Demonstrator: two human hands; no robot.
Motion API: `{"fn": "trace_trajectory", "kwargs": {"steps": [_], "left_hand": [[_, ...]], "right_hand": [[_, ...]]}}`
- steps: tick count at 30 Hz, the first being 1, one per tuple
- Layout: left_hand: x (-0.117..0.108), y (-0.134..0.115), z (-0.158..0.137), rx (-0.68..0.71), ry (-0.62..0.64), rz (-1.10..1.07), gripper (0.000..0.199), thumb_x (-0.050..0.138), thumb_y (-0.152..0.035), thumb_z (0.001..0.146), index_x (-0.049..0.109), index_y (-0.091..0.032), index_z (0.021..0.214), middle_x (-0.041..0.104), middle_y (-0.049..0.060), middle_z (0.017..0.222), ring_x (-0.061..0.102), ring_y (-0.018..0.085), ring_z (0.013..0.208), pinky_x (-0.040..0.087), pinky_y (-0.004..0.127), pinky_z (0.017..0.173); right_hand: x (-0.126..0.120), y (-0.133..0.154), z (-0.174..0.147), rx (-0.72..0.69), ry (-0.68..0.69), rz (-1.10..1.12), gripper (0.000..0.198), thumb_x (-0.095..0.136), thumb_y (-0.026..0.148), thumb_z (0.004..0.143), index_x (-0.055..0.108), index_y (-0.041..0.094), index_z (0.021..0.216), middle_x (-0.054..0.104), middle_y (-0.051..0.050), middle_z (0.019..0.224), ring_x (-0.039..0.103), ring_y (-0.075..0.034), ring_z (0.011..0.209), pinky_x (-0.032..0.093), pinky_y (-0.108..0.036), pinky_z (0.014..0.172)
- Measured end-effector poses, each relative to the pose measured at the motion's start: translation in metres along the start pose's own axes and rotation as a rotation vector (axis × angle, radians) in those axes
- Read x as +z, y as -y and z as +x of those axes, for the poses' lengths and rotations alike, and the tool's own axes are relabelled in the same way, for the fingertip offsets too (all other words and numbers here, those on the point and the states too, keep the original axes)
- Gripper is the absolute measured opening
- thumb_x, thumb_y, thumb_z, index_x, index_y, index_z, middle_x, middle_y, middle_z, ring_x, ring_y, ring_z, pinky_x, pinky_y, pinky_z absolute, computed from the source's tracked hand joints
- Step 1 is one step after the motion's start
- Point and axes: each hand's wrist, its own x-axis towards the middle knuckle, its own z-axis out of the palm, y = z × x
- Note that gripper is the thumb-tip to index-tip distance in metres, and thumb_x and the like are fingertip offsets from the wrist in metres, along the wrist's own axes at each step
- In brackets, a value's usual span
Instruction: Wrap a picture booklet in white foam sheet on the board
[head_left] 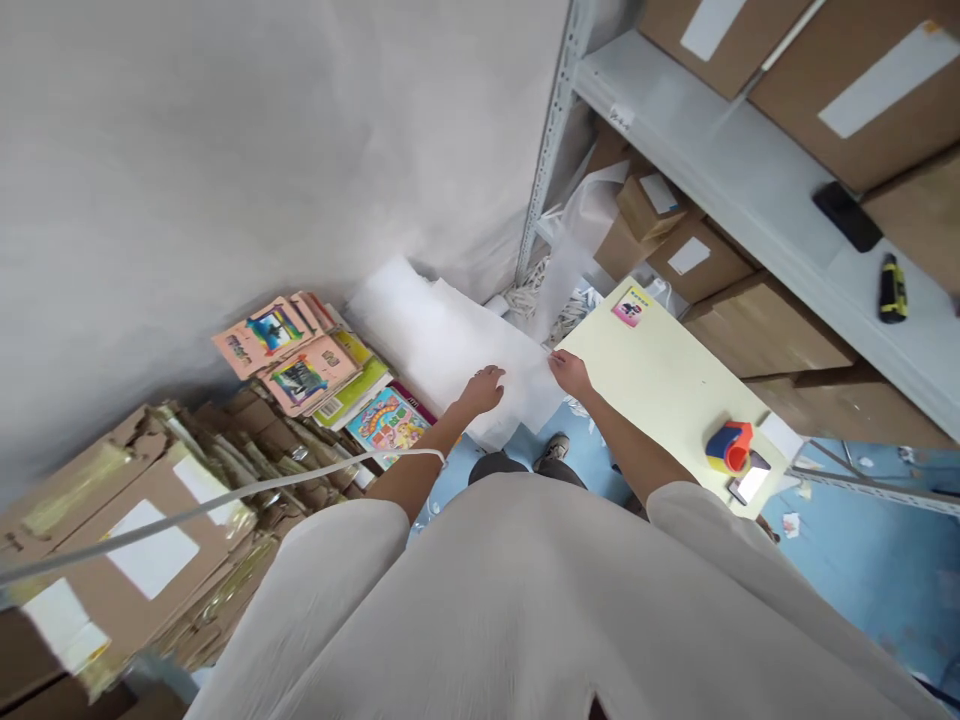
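White, thin, slightly see-through packing foam sheets (442, 335) lie in front of me against the wall. My left hand (484, 390) rests on the near part of the top sheet, fingers stretched out. At the sheet's right edge, my right hand (571, 372) is closed with the fingertips pinching the foam. Close to the right hand stands a pale yellow table (660, 375) bearing a small pink and yellow card (631, 306). To the left of the sheets are stacked colourful books (386, 422) and pink printed covers (311, 372).
Flattened cardboard boxes (146, 520) are piled on the left, with a grey cable (247, 492) crossing above. A tape dispenser (727, 446) and a phone (748, 478) sit on the table. A metal shelf (750, 160) on the right holds cartons, a black phone (847, 215) and a yellow-black tool (892, 290).
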Motion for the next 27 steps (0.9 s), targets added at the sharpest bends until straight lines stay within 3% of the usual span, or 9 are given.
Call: {"fn": "trace_trajectory", "kwargs": {"steps": [7, 18, 23, 27], "left_hand": [[0.029, -0.073, 0.054, 0.161, 0.088, 0.071, 0.058, 0.055, -0.026, 0.106, 0.060, -0.020, 0.164, 0.054, 0.018, 0.175, 0.055, 0.039, 0.159, 0.048, 0.054, 0.131], [0.094, -0.207, 0.136, 0.185, 0.283, 0.264, 0.065, 0.054, -0.029, 0.107, 0.052, -0.019, 0.171, 0.040, 0.020, 0.185, 0.046, 0.042, 0.167, 0.044, 0.052, 0.132], [0.127, -0.243, 0.166, 0.137, 0.368, 0.372, 0.069, 0.059, -0.030, 0.107, 0.046, -0.021, 0.174, 0.024, 0.020, 0.192, 0.029, 0.043, 0.176, 0.035, 0.054, 0.136], [0.146, -0.253, 0.177, 0.121, 0.370, 0.412, 0.072, 0.062, -0.030, 0.106, 0.043, -0.024, 0.175, 0.024, 0.020, 0.192, 0.026, 0.043, 0.177, 0.029, 0.057, 0.139]], "right_hand": [[-0.074, -0.086, -0.026, 0.110, -0.083, 0.033, 0.024, 0.057, 0.031, 0.104, 0.080, 0.026, 0.107, 0.087, -0.006, 0.113, 0.079, -0.025, 0.113, 0.060, -0.034, 0.100], [-0.173, -0.224, -0.062, 0.336, -0.034, -0.027, 0.027, 0.058, 0.025, 0.109, 0.083, 0.023, 0.119, 0.087, -0.008, 0.120, 0.079, -0.024, 0.118, 0.057, -0.028, 0.093], [-0.199, -0.271, -0.067, 0.402, -0.011, -0.078, 0.030, 0.057, 0.025, 0.110, 0.083, 0.024, 0.124, 0.086, -0.009, 0.128, 0.078, -0.025, 0.117, 0.056, -0.028, 0.091], [-0.211, -0.299, -0.066, 0.414, 0.017, -0.100, 0.032, 0.054, 0.027, 0.111, 0.082, 0.024, 0.127, 0.085, -0.010, 0.132, 0.077, -0.028, 0.118, 0.056, -0.031, 0.092]]}}
